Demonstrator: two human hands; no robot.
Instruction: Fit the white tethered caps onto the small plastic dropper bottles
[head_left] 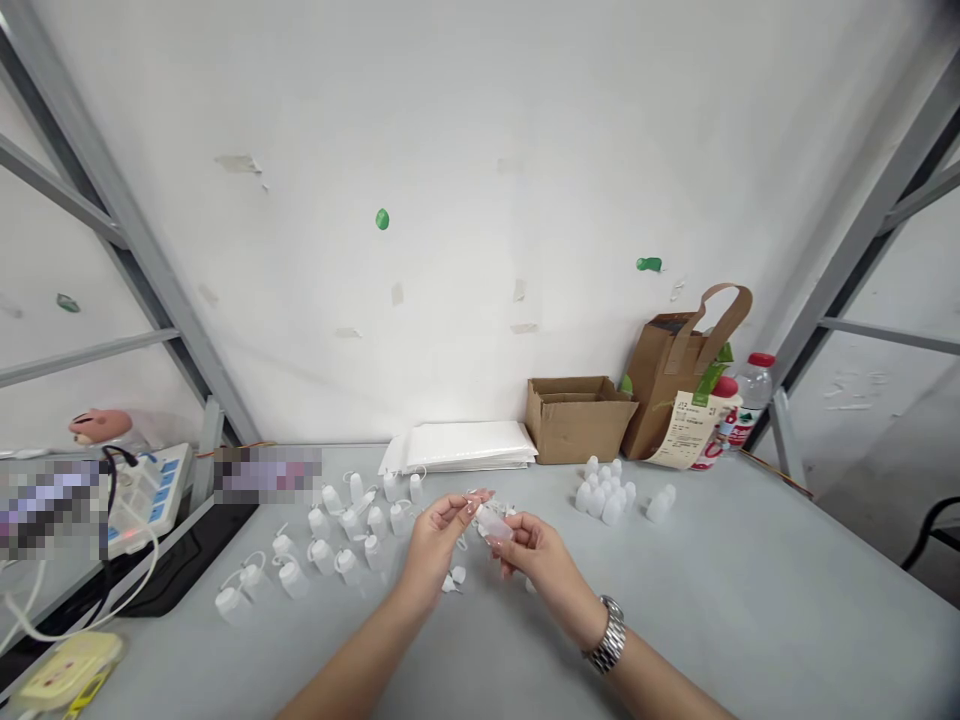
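The right hand [536,550] had the bottle [495,525] pinched by its body, thumb against fingers; over at ten o'clock on it, the left hand's [437,535] grip was closed on the upper end. Cap or neck under those fingertips? Too small to tell! Up off the bench [675,630] it was, tilted, top leaning toward the left hand. Good handling here, I judged, called for a light hold on what looked a soft wall, the neck kept in line with the left fingertips, and any turning or pressing done straight so nothing seated crooked.

And the look of it: small, milky white, half see-through, smooth-sided, no label visible. Just beyond, at seven o'clock, lay a loose cap [458,575]. At nine o'clock stood a scattered crowd of capped bottles [349,525], several with looped straps; near three o'clock, a tight cluster of plain bottles [612,508]. Further out came a white stack [469,440] at twelve and an open box [581,430] near one.
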